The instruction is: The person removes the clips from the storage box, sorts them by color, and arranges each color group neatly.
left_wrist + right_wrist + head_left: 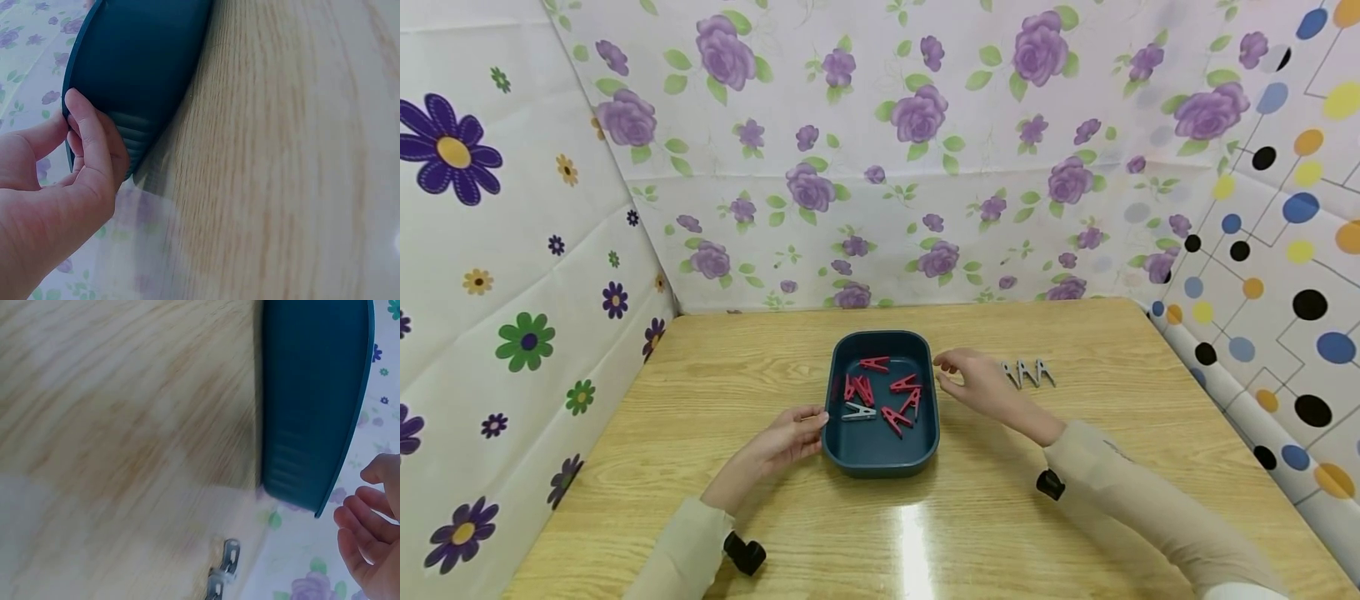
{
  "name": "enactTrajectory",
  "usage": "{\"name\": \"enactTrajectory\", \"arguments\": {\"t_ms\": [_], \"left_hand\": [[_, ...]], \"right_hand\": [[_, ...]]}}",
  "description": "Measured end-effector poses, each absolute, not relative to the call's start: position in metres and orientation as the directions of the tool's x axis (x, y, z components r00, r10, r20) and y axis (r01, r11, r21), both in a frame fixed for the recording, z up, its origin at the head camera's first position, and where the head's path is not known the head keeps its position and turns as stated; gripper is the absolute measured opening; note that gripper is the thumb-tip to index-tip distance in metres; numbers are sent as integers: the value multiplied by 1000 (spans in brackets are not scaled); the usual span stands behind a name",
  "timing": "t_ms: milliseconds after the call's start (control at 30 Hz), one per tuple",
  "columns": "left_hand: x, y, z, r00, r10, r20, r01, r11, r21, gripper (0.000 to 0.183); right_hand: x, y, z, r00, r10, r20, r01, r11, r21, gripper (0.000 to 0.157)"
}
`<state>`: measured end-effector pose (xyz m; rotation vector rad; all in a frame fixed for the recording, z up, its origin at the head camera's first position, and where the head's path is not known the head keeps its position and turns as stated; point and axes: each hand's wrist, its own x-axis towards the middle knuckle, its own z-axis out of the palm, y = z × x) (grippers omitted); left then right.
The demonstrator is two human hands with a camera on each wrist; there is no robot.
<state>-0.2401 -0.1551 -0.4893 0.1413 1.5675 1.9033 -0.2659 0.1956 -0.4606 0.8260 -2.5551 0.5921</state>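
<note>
A dark blue-green plastic bin [880, 460] stands on the table. Several red clothespins [897, 419] and one grey clothespin [859, 412] lie on its floor. My left hand [790, 439] grips the bin's left side. In the left wrist view, that hand's thumb [47, 139] is at the rim and its fingers [94, 140] lie along the outer wall. Just off the bin's right rim is my right hand [973, 379], its fingers loosely bent and holding nothing. In the right wrist view, a gap shows between the right hand [372, 528] and the bin [312, 406].
Three grey clothespins [1026, 373] stand in a row on the wooden table [760, 367], right of the bin and beyond my right forearm. A flowered cloth wall [865, 217] rises behind the table, with patterned cloth at both sides.
</note>
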Motion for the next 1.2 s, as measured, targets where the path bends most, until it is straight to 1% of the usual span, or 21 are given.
{"name": "enactTrajectory", "arguments": {"t_ms": [233,433,567,667,800,933,1067,1200], "left_hand": [[-241,-155,-489,-784,530,-323,-409,-49,911,38],[-240,-154,-488,-787,519,-333,-415,-46,909,34],[-239,-154,-487,-786,517,-339,-418,-41,907,43],[-238,-155,-486,-788,513,-340,-413,-32,910,47],[-237,-155,-484,-794,499,-346,-412,-23,911,47],[-237,-155,-483,-794,498,-350,-415,-23,909,50],[-238,-155,-483,-789,507,-346,-416,-27,909,52],[-239,-155,-484,-792,504,-343,-414,-32,910,47]], "right_hand": [[-265,179,-453,-744,-519,420,-650,708,-275,19],[-266,165,-450,-725,-581,370,-681,685,-260,17],[-266,158,-448,-705,-644,296,-709,648,-278,18],[-267,152,-447,-703,-673,230,-709,642,-291,19],[-268,147,-447,-696,-699,163,-709,633,-312,22],[-268,141,-449,-685,-715,139,-713,619,-329,22],[-269,135,-451,-675,-727,129,-722,613,-319,22],[-269,126,-452,-674,-733,98,-717,616,-326,24]]}}
